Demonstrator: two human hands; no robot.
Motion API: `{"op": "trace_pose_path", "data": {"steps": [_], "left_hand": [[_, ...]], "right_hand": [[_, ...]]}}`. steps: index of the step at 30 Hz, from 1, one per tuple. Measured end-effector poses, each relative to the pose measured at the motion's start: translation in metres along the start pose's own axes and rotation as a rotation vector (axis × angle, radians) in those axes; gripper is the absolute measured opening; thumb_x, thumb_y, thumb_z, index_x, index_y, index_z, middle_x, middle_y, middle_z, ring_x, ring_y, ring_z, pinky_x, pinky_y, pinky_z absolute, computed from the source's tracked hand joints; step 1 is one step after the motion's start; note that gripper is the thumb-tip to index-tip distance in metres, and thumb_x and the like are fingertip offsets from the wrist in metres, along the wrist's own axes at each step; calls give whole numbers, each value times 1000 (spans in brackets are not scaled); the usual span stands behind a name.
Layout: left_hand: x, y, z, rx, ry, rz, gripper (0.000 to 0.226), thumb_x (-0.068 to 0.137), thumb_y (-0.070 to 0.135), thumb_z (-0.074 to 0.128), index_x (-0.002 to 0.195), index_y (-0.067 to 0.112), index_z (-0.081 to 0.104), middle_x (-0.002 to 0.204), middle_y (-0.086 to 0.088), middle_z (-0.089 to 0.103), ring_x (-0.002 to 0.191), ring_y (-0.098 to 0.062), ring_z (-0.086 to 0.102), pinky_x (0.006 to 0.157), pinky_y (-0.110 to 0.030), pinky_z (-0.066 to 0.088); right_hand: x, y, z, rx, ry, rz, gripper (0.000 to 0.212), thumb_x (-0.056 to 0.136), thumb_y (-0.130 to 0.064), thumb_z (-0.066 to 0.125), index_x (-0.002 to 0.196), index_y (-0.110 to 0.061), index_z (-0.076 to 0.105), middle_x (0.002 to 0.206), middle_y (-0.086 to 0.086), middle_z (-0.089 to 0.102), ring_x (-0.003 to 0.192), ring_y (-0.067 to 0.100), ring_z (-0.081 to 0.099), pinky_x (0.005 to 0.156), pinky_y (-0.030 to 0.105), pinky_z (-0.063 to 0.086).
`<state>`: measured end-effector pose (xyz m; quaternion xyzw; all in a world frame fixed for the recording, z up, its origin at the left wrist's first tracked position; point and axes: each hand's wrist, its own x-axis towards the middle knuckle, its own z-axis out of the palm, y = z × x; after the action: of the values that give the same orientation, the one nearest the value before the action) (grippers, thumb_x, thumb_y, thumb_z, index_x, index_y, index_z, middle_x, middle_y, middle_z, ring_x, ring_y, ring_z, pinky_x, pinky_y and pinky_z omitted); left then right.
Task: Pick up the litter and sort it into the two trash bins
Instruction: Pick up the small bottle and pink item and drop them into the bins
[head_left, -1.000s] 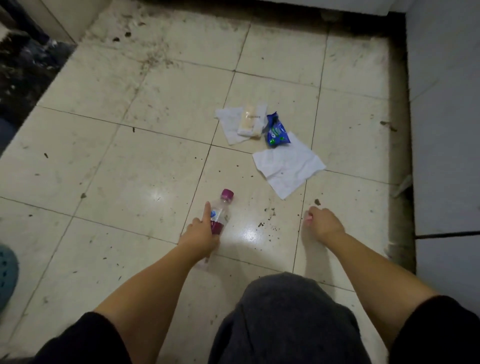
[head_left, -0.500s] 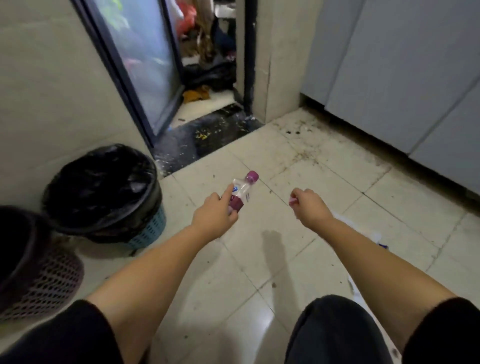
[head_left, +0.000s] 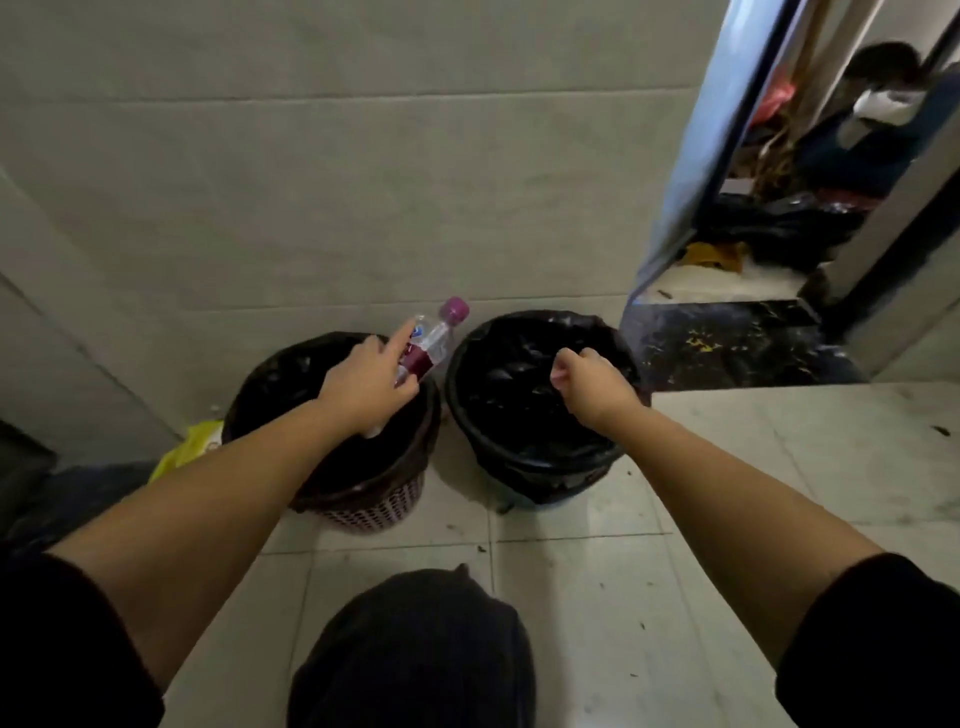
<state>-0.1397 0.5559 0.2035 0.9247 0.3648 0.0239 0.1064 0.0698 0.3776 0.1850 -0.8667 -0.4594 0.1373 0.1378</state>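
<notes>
Two bins lined with black bags stand side by side against the wall: a brown lattice bin (head_left: 363, 506) on the left and a blue-based bin (head_left: 524, 457) on the right. My left hand (head_left: 363, 384) grips a clear plastic bottle (head_left: 434, 338) with a magenta cap and label, held tilted over the left bin's far rim. My right hand (head_left: 589, 382) hovers over the right bin, fingers pinched on a small pink scrap (head_left: 558, 373) that barely shows.
A yellow bag (head_left: 189, 449) lies left of the brown bin. A tiled wall (head_left: 363, 182) rises right behind both bins. To the right, an open doorway (head_left: 769, 234) with a dark threshold leads to a cluttered room. My knee (head_left: 415, 649) is below.
I have turned from the litter pile to face the bins. Both hands came over the bins, the left carrying the bottle, the right still closed on its small scrap.
</notes>
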Motion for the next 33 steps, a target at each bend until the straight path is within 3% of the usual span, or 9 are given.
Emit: {"op": "trace_pose_path", "data": {"steps": [4, 8, 11, 16, 21, 24, 30, 33], "left_hand": [[5, -72, 25, 16, -63, -80, 74, 93, 39, 48, 152, 34, 4, 116, -17, 50, 102, -35, 54, 82, -44, 53], [22, -109, 57, 50, -160, -78, 73, 94, 41, 46, 152, 32, 4, 122, -14, 48, 106, -31, 53, 81, -40, 53], [33, -126, 94, 91, -287, -102, 74, 94, 39, 46, 153, 30, 1, 132, -16, 44, 115, -33, 49, 90, -41, 50], [48, -144, 150, 127, -608, -160, 85, 95, 33, 47, 151, 29, -16, 145, -22, 32, 129, -39, 39, 107, -46, 40], [51, -145, 177, 174, -755, -161, 80, 95, 39, 46, 151, 31, -11, 152, -22, 23, 135, -40, 33, 111, -48, 35], [55, -141, 165, 162, -699, -145, 76, 94, 45, 46, 153, 28, 1, 150, -21, 27, 134, -40, 36, 109, -48, 37], [77, -101, 76, 99, -391, -82, 63, 96, 34, 46, 150, 15, 20, 142, -21, 40, 128, -39, 44, 102, -47, 45], [77, -54, 30, 76, -248, -9, 57, 97, 34, 46, 148, 15, 27, 140, -19, 44, 127, -38, 46, 99, -47, 48]], "right_hand": [[48, -16, 44, -42, -82, 12, 18, 99, -11, 40, 114, -6, 50, 116, 22, 48, 77, 31, 45, 79, 45, 48], [83, -6, 83, -79, -157, 107, 22, 100, -12, 38, 118, -7, 50, 119, 21, 48, 82, 32, 46, 80, 43, 46], [98, 8, 108, -103, -221, 204, 26, 99, -11, 40, 124, -7, 48, 122, 21, 48, 99, 39, 54, 84, 43, 47], [114, 28, 145, -118, -377, 319, 26, 97, -14, 44, 120, -4, 50, 121, 23, 57, 103, 38, 59, 80, 39, 48], [117, 31, 167, -168, -547, 334, 36, 92, -14, 55, 127, -6, 55, 133, 18, 55, 121, 33, 55, 93, 32, 47], [118, 29, 152, -193, -531, 367, 52, 85, -13, 63, 134, -8, 46, 135, 17, 52, 121, 34, 54, 94, 33, 48], [113, 18, 68, -136, -302, 259, 37, 96, -26, 50, 126, -5, 50, 123, 21, 58, 109, 38, 58, 84, 40, 48], [92, 19, 17, -173, -181, 223, 38, 97, -28, 48, 128, -7, 49, 122, 21, 59, 109, 38, 58, 88, 44, 50]]}}
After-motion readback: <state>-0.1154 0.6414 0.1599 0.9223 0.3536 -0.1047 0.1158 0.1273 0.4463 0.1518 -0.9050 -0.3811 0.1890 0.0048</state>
